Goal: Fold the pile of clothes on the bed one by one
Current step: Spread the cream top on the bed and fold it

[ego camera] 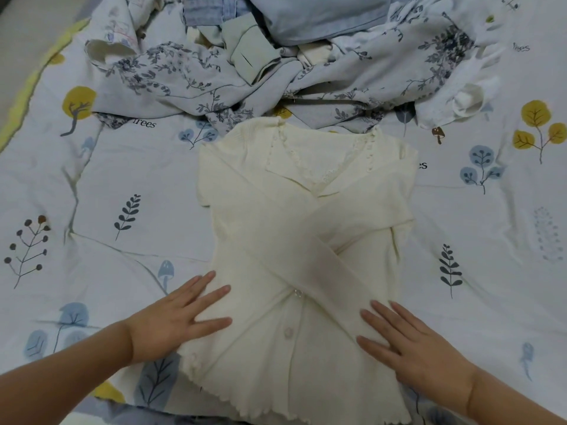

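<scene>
Both bare forearms entered from the bottom corners, and each hand lay flat with its fingers straight and slightly spread, gripping nothing. Her left hand [181,320] pressed palm-down on the lower left edge of the cream ribbed knit cardigan [294,240], its fingertips on the fabric and its heel partly on the bedsheet [92,194]; the right hand [414,345] pressed the lower right side of the same garment, its fingers resting on the end of a folded sleeve. That cardigan lay front-up in the middle of the bed, directly before the person, with both long sleeves folded inward and crossed over the chest in an X. Its knit looked fine and ribbed, with a scalloped hem, small pearly buttons down the placket and a lace-trimmed V-neck. Beneath it the white cotton bedsheet, printed with blue and mustard trees, dark leaf sprigs and mushrooms, was creased in long ridges. Beyond the neckline sat the pile of unfolded clothes [276,56]: a thin pale grey-blue floral fabric [190,78] draped loosely in front, a sage green cuffed piece [248,53] on top of it, light blue denim [322,16] behind, and a white lacy garment [469,99] at the right. The pile's far side was cut off by the top edge, so what lay under the denim could not be made out, and the cardigan's hem ran out of view at the bottom
</scene>
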`<state>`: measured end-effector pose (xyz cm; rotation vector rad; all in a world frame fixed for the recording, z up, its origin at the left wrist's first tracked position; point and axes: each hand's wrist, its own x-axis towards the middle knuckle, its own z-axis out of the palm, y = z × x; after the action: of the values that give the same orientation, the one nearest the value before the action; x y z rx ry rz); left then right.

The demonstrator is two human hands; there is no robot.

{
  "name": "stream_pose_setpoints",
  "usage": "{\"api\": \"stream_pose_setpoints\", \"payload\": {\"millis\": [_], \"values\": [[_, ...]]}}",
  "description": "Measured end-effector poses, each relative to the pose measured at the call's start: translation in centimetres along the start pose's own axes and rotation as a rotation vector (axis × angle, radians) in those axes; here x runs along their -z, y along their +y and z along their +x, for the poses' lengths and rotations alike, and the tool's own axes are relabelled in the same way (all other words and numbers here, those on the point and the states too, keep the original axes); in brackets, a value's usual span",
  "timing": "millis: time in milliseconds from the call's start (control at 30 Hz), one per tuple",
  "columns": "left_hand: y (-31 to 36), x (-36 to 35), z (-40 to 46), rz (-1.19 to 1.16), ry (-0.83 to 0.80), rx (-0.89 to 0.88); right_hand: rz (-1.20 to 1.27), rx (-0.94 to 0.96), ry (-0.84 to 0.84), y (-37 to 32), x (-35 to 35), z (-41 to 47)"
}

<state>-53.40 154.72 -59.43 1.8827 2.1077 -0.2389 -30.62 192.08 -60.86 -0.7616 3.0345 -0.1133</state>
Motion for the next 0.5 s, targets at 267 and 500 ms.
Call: {"api": "stream_pose_setpoints", "payload": {"millis": [267,500], "values": [[0.3,5.4,1.6,-0.802,0.256,0.359,0.548,-0.477,0.103,-0.1,3.7,3.0],[-6.6,12.1,8.3,-1.325,0.642,0.903,1.119,-1.116,0.345,7.9,9.7,9.3]]}}
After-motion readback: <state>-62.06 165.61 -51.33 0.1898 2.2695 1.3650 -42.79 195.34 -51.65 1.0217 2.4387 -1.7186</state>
